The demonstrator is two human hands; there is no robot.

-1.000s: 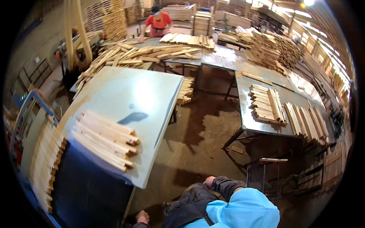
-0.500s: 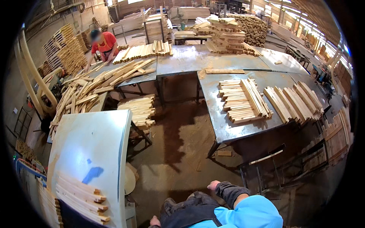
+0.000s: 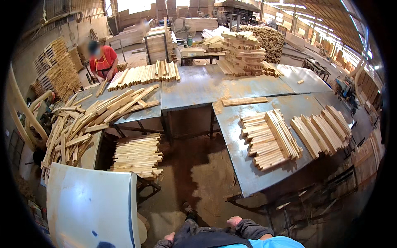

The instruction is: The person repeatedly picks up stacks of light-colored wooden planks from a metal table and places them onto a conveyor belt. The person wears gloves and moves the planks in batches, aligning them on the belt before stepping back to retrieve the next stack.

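My right hand [image 3: 234, 222] hangs low in front of my body, at the end of a dark sleeve. My left hand [image 3: 170, 237] is at my left side by the lower edge, beside my dark trousers. Both are small in view and seen from above, so their fingers are hidden. Neither touches a table or any wood. Closest to the left hand is a pale smooth-topped table [image 3: 93, 202]. Ahead of the right hand stands a metal-topped table [image 3: 231, 136] bearing a stack of wooden strips [image 3: 264, 138] and rows of thicker wooden pieces [image 3: 320, 130].
Loose wooden sticks [image 3: 99, 111] are heaped on the left table. Below, a stack of strips [image 3: 136, 155] sits beside the floor passage [image 3: 194, 165]. A person in red [image 3: 103, 60] handles wood at the far left. Tall wood stacks [image 3: 244, 51] stand behind; metal frames [image 3: 289, 215] are at right.
My view has tilted up and moved forward. The strips on the pale table have left view. My right hand has come nearer my body's middle. The person in red now stands more upright.
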